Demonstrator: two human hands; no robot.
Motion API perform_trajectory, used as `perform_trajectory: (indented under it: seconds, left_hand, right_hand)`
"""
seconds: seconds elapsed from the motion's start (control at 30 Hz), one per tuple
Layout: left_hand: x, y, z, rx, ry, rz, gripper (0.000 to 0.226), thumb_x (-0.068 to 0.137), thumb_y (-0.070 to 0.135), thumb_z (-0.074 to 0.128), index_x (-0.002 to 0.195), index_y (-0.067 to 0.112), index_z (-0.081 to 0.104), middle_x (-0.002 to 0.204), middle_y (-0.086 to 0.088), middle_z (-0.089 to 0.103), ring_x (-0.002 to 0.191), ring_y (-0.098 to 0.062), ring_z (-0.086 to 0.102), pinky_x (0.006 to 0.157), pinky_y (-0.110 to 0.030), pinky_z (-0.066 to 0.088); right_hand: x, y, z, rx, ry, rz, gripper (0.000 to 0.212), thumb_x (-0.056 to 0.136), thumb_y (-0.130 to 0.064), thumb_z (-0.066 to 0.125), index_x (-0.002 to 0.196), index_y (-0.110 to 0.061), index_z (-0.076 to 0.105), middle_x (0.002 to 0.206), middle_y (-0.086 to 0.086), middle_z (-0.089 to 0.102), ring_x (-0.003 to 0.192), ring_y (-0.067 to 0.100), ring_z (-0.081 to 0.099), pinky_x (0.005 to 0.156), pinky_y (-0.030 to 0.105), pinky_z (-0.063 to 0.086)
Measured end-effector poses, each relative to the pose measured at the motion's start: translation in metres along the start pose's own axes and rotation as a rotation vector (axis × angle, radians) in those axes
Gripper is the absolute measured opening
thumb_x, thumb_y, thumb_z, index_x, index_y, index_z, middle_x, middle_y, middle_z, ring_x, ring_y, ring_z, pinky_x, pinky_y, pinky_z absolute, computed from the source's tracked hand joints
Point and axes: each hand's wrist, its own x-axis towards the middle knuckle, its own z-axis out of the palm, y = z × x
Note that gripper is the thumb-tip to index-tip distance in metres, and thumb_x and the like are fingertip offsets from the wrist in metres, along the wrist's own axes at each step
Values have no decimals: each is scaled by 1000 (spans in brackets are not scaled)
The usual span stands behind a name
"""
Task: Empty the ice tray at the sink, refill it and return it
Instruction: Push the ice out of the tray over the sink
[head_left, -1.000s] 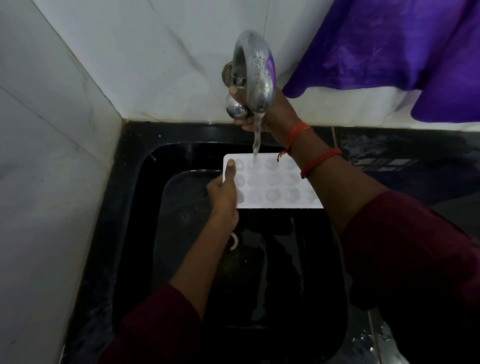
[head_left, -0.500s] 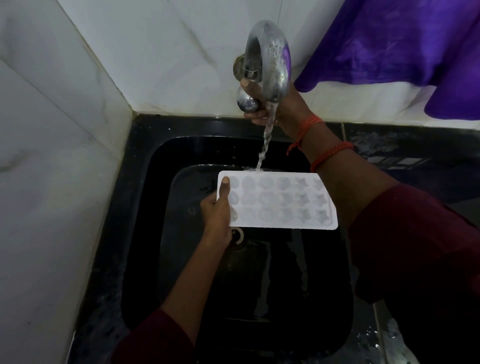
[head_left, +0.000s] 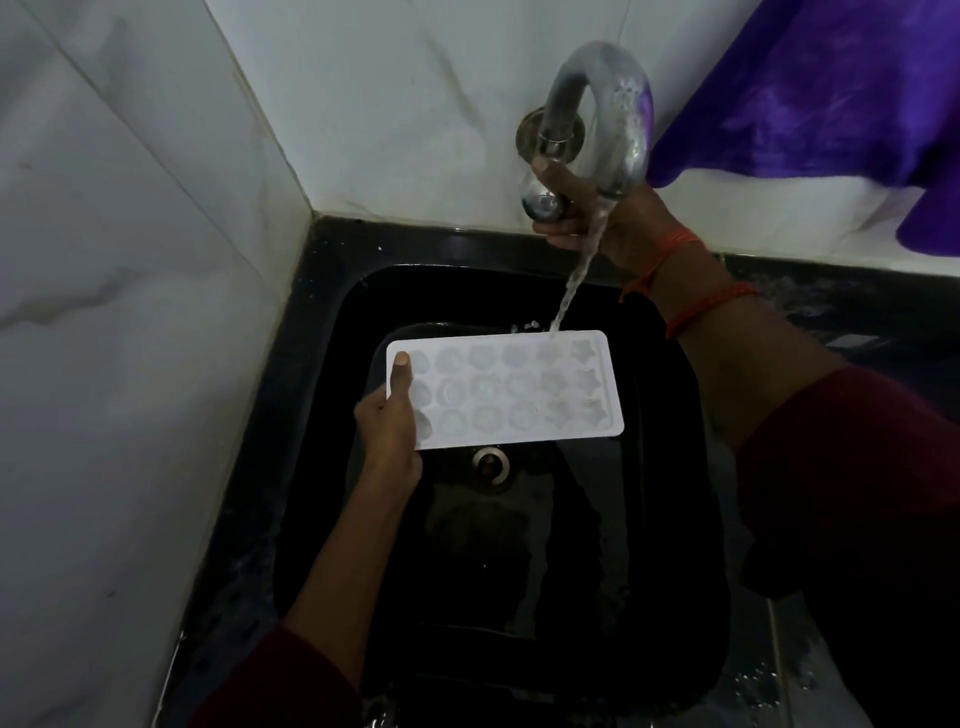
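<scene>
The left hand pinches the nine o'clock end of the white plastic ice tray with star-shaped cups, thumb on top, holding it level over the black sink basin. At one o'clock, the right hand's fingers wrap the round chrome tap knob. Water from the curved chrome spout lands on the tray's far edge, toward its three o'clock end.

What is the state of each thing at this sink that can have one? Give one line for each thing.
Tap: on, water running.
Ice tray: held about level over the sink, cavities up, stream landing near its far right corner.
Left hand: gripping the tray's left end.
Right hand: on the tap handle.
Sink: wet, drain uncovered.
</scene>
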Motion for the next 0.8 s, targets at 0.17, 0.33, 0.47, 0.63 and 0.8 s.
perform_trajectory:
  seconds: [0.17, 0.33, 0.47, 0.63, 0.8]
  left_hand:
    - [3, 5, -20, -16, 34, 12, 34, 89, 47, 70, 83, 14, 71, 89, -5, 76, 91, -30, 73, 81, -50, 61]
    - [8, 9, -35, -47, 80, 17, 34, 90, 46, 70, 78, 14, 68, 84, -3, 73, 84, -26, 72, 74, -44, 62]
    - [12, 10, -44, -55, 92, 18, 36, 88, 48, 71, 72, 16, 65, 66, 9, 70, 65, -12, 68, 58, -31, 58]
    - [11, 12, -49, -55, 79, 20, 34, 89, 47, 70, 76, 16, 68, 67, 7, 71, 66, -14, 69, 59, -32, 58]
    - [9, 13, -50, -39, 87, 27, 35, 88, 48, 70, 74, 16, 67, 67, 7, 71, 64, -13, 69, 56, -30, 58]
  right_hand:
    - [-13, -1, -2, 16, -39, -25, 40, 95, -7, 61, 130, 10, 52, 134, 31, 57, 123, 40, 59, 106, 49, 49]
    - [-18, 1, -3, 95, -65, -20, 37, 102, -7, 50, 138, 2, 50, 135, 23, 60, 123, 33, 61, 106, 43, 50]
    - [-19, 9, 1, 292, -123, 32, 35, 106, -16, 43, 139, -5, 49, 129, 16, 64, 124, 30, 60, 109, 40, 47]
    - [-21, 8, 7, 375, -175, 31, 29, 104, -27, 47, 126, -10, 57, 109, 10, 67, 101, 22, 66, 94, 34, 55]
    - [-24, 15, 13, 388, -127, -8, 41, 103, -34, 49, 132, -5, 56, 111, 11, 68, 101, 22, 67, 94, 33, 55]
